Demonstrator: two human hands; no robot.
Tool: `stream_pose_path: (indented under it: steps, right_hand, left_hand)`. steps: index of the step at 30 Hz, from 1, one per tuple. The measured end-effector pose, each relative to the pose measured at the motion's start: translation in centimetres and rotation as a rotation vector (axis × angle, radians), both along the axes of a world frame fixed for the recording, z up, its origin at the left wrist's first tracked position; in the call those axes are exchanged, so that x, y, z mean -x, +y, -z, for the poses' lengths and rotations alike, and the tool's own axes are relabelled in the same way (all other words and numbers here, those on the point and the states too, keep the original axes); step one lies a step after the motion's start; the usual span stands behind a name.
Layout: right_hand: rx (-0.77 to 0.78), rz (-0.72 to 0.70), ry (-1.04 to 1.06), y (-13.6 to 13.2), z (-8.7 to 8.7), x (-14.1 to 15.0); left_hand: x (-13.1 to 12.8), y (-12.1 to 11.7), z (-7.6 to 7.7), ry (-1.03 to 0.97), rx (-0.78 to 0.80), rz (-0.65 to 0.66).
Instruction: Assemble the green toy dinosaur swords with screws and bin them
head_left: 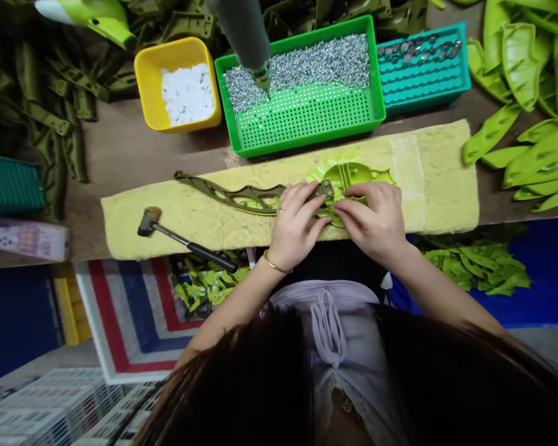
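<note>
Left of the **left hand** (292,226), a hammer (186,243) lies on a yellow foam pad (204,223). The left fingers, curled and closed, grip a lime-green plastic piece (348,176) joined to an olive slotted arm (232,197), with a small metal plate (324,191) at the fingertips, while the curled fingers of the **right hand** (369,217) hold the piece's other side. A green tray of screws (302,83) sits just beyond the fingertips.

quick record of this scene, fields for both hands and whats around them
left hand: fingertips on a small drilled bracket
right hand: on a lime-green moulded part, next to the bracket
attached piece: olive arm piece, running left from the lime-green moulded part
under them: yellow foam pad
nearby: hammer on the pad, green tray of screws, electric screwdriver with its tip among them
</note>
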State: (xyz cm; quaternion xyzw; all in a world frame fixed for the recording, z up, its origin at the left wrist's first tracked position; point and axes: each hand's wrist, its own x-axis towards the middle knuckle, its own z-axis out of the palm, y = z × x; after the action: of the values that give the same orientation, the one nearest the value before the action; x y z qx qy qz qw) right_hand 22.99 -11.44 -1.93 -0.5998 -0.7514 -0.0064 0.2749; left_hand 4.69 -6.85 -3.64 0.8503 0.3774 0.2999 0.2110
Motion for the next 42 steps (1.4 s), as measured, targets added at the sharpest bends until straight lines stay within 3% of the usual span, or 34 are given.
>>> stream_pose_path:
  steps: [13,21,27,30,36,39,42]
  right_hand:
    - [0.194,-0.078,-0.229,1.0,-1.8,0.5]
    - [0.391,-0.015,-0.148,1.9,-1.7,1.4]
    - [0.389,-0.027,-0.156,1.4,-2.2,0.6]
    - [0.457,0.01,-0.014,0.4,-2.9,-0.6]
    - [0.648,0.035,0.652,0.1,-3.8,-1.8]
    - [0.73,0.02,0.893,1.1,-3.6,-2.1]
    - [0.668,0.059,0.983,1.6,-2.7,-2.0]
  left_hand:
    - [0.0,-0.3,1.4,-0.055,-0.123,-0.022]
    - [0.2,-0.3,1.7,-0.019,-0.119,-0.017]
    - [0.4,-0.4,1.5,0.064,-0.055,0.027]
    - [0.2,-0.6,1.1,0.114,-0.052,0.043]
    - [-0.7,-1.6,0.2,0.161,-0.056,0.095]
    - [-1.0,-1.6,0.2,0.186,-0.076,0.152]
    - [-1.1,-0.9,0.4,0.169,-0.108,0.149]
